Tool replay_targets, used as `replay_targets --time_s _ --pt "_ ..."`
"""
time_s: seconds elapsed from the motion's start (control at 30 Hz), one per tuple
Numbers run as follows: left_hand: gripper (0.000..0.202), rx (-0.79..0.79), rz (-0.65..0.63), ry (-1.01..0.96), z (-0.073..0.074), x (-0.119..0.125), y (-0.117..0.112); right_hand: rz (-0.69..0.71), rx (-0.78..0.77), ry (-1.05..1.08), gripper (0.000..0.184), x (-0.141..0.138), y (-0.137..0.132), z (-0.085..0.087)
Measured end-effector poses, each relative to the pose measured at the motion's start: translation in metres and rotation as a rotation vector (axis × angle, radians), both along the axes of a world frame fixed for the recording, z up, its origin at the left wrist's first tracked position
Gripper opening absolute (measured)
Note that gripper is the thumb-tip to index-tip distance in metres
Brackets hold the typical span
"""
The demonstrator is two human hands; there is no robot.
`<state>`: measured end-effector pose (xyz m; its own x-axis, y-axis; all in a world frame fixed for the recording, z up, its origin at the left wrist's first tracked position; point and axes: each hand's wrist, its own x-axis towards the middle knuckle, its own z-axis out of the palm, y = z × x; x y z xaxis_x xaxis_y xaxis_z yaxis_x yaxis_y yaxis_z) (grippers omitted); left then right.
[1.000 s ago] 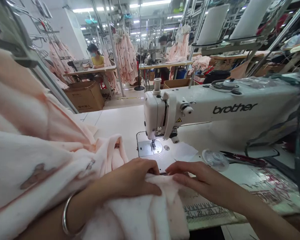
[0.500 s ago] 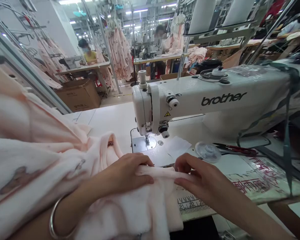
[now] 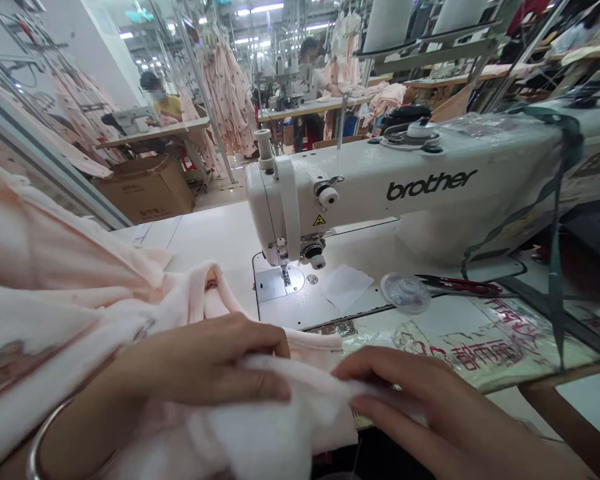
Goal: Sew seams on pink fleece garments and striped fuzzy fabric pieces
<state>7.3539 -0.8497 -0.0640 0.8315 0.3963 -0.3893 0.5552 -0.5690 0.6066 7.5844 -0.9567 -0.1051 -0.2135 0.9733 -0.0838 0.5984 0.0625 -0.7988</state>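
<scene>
Pale pink plush fabric [image 3: 270,427] lies across the left of the sewing table and hangs over its front edge. My left hand [image 3: 220,360] is closed on a fold of it, thumb on the near side and fingers behind. To the right, my right hand [image 3: 405,400] pinches the same strip between thumb and fingers. The stretch between both hands is blurred. Behind it, a neckband-like loop with a small brown mark [image 3: 211,283] stands up. The sewing machine [image 3: 325,200] has its lit presser foot [image 3: 286,272] beyond my hands, apart from the fabric held.
Right of the needle plate lie a white scrap [image 3: 347,287], a clear round plastic case [image 3: 406,293] and red-handled scissors [image 3: 460,285]. A cardboard box [image 3: 145,190] stands on the floor behind. Two co-workers sit at machines in the background, among hanging pink garments [image 3: 229,100].
Both hands have moved down and nearer to me with the gripped fabric, away from the needle area. The whole view has shifted slightly, with the machine now further left.
</scene>
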Motion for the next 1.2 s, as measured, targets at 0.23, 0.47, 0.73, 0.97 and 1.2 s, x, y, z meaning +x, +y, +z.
replay_targets --time_s 0.23,0.47,0.73,0.97,1.2 --pt "0.033 0.309 0.087 0.187 -0.040 0.010 0.003 -0.044 -0.026 -0.273 0.003 -0.006 0.038 -0.027" --pt "0.027 0.484 0.085 -0.008 -0.029 0.027 -0.002 -0.009 -0.007 -0.306 0.007 -0.002 0.043 -0.020" --pt "0.013 0.170 0.095 0.005 -0.040 0.037 0.009 0.172 -0.066 -0.189 0.004 0.006 0.065 -0.009" --pt "0.035 -0.150 0.193 -0.074 -0.042 0.032 0.016 0.274 -0.210 0.008 0.004 0.015 0.080 -0.003" --pt "0.034 -0.316 0.338 -0.100 -0.048 0.033 0.014 0.266 -0.268 0.099 0.004 0.017 0.082 -0.007"
